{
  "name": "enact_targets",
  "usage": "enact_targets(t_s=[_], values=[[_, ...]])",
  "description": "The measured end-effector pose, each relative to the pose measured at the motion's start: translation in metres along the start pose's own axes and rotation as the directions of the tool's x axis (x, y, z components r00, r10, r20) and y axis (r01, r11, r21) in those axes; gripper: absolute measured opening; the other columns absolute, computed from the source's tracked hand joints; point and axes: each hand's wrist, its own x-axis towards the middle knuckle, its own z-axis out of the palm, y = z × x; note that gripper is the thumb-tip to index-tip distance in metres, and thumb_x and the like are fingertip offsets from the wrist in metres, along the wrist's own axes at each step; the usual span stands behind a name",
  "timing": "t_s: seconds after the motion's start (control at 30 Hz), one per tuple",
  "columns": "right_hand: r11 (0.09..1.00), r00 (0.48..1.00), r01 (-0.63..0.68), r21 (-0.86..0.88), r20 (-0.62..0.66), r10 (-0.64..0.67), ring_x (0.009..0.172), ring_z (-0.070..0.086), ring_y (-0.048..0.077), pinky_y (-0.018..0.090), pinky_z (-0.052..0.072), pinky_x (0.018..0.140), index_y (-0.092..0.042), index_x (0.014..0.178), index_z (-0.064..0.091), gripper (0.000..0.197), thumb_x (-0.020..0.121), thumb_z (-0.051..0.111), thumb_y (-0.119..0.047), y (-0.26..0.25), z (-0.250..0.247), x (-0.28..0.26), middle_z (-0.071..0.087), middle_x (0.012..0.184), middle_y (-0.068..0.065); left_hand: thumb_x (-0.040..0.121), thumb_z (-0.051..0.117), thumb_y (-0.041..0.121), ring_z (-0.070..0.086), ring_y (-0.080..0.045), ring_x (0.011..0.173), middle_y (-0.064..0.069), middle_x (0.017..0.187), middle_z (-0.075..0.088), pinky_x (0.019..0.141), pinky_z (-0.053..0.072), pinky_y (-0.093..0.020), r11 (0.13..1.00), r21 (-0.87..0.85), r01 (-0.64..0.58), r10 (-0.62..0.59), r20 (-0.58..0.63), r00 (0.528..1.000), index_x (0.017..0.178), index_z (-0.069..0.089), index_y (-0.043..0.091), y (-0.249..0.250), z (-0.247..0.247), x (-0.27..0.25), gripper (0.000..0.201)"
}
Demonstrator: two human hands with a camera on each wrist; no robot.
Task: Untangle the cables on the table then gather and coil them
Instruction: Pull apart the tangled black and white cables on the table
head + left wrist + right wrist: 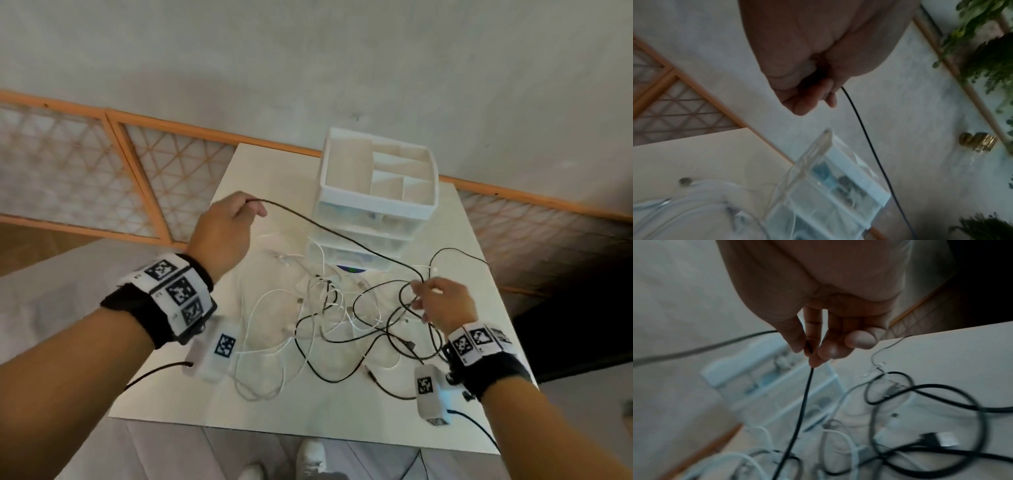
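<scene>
A tangle of black and white cables (329, 315) lies on the white table (342, 411). My left hand (236, 219) is raised over the table's left side and grips one end of a black cable (342, 236), which runs across to my right hand (428, 298). In the left wrist view the black cable (865, 138) leaves my curled left hand (818, 91) downward. My right hand (812, 352) pinches the same black cable (803, 402) between thumb and fingers above the heap. Black loops (925, 402) and white cables (838, 443) lie beneath it.
A white drawer organiser (373, 198) with open top compartments stands at the back middle of the table. A wooden lattice screen (102, 171) runs behind. Shoes (308, 459) show below the table's front edge. Plants (982, 48) appear in the left wrist view.
</scene>
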Motion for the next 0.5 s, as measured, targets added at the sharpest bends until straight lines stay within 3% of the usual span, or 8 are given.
enact_targets(t_s=[0.1,0.17,0.27,0.33,0.4,0.5], values=[[0.991,0.992,-0.125,-0.038,0.026,0.126,0.047,0.061,0.018,0.028,0.047,0.057,-0.017,0.083,0.073,0.024,0.092,0.061,-0.037,0.017,-0.004,0.018,0.072,0.059,-0.002,0.089,0.051,0.018,0.035,-0.013,0.052,0.014,0.049,0.043,0.052,0.027,-0.028,0.981,-0.164,0.104,-0.123,-0.111,0.986,0.058,0.063,0.030,0.022,0.005,0.010,0.035],[0.994,0.996,-0.084,0.074,0.010,0.084,0.047,0.058,0.019,0.029,0.045,0.053,-0.014,0.087,0.072,0.027,0.093,0.058,-0.036,0.011,-0.015,0.028,0.071,0.058,0.000,0.087,0.055,0.020,0.033,-0.016,0.051,0.004,0.057,0.039,0.051,0.026,-0.026,0.967,-0.200,0.157,-0.176,-0.081,0.981,0.061,0.056,0.024,0.033,0.017,0.009,0.026],[0.910,0.992,0.122,0.396,-0.019,-0.125,0.049,0.055,0.018,0.027,0.042,0.047,-0.010,0.092,0.069,0.033,0.100,0.053,-0.038,-0.029,-0.047,0.030,0.071,0.069,0.009,0.094,0.055,0.045,0.039,-0.020,0.057,0.000,0.061,0.042,0.059,0.034,-0.031,0.986,-0.028,0.167,-0.166,0.039,0.985,0.066,0.046,0.019,0.032,0.042,0.000,0.039],[0.828,0.968,0.245,0.505,-0.075,-0.241,0.051,0.058,0.017,0.028,0.043,0.048,-0.015,0.094,0.067,0.029,0.102,0.050,-0.036,-0.061,-0.072,0.030,0.074,0.077,0.009,0.096,0.045,0.056,0.045,-0.022,0.061,-0.003,0.062,0.049,0.066,0.038,-0.035,0.979,0.135,0.150,-0.169,0.138,0.976,0.064,0.046,0.016,0.023,0.061,-0.006,0.051],[0.761,0.942,0.334,0.557,-0.163,-0.293,0.046,0.058,0.017,0.027,0.040,0.046,-0.021,0.092,0.066,0.021,0.102,0.047,-0.025,-0.080,-0.093,0.037,0.075,0.079,0.009,0.099,0.040,0.052,0.051,-0.024,0.061,-0.004,0.061,0.055,0.070,0.045,-0.037,0.953,0.261,0.152,-0.211,0.215,0.953,0.062,0.051,0.014,0.014,0.079,-0.011,0.055],[0.721,0.911,0.407,0.561,-0.305,-0.277,0.043,0.057,0.018,0.025,0.036,0.044,-0.027,0.088,0.064,0.033,0.089,0.037,-0.008,-0.090,-0.112,0.050,0.074,0.088,0.012,0.102,0.042,0.032,0.059,-0.021,0.062,-0.002,0.060,0.064,0.066,0.052,-0.035,0.939,0.299,0.173,-0.268,0.316,0.910,0.061,0.060,0.014,0.001,0.100,-0.020,0.048]])
